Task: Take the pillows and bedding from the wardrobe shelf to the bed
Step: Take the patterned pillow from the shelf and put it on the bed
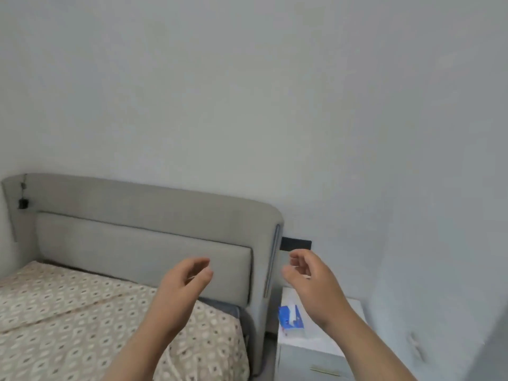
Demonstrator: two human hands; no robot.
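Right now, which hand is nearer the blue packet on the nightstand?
Right. The right hand hovers just above the blue packet; the left hand is farther off, over the bed edge.

We see soft, even, rather flat light across the room, with no single source in view and no glare on the pale wall (pixel 247 92). Shadows are faint: a thin dark line under the headboard (pixel 143 215) cushion, and a dim band where it meets the wall. We find the whole frame slightly soft, with blocky smearing on plain surfaces. Both hands are blurred at the fingertips (the right hand (pixel 310 281) more than the left hand (pixel 181 284)). The wide lens bows the headboard's top edge, and the lower right corner darkens and smears.
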